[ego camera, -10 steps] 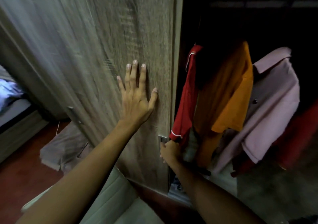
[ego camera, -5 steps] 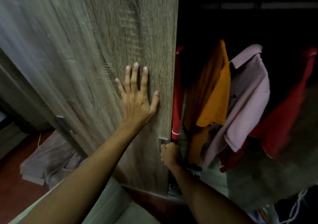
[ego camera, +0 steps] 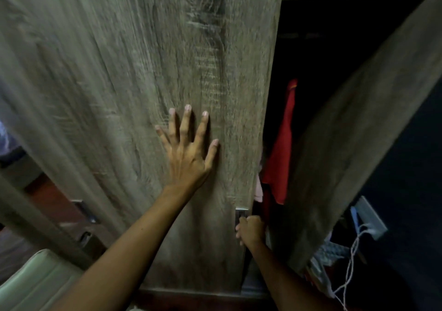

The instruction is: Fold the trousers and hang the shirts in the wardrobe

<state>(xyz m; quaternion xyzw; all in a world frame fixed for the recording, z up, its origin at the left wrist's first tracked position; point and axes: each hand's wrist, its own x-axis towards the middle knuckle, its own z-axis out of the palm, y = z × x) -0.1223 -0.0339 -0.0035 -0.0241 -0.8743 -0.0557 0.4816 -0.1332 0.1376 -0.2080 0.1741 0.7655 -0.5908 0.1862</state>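
Head view: left hand (ego camera: 189,157) spread on door (ego camera: 114,90), right hand (ego camera: 251,230) gripping its edge (red shirt (ego camera: 279,157) part-hidden)

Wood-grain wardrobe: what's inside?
A red hanging shirt and a sliver of pink fabric show in the gap. The grey wood-grain door, pressed by the left hand, covers everything else; the upper interior is too dark.

A home bedroom: wooden wardrobe (ego camera: 167,71) holding a hanging red shirt (ego camera: 279,155).
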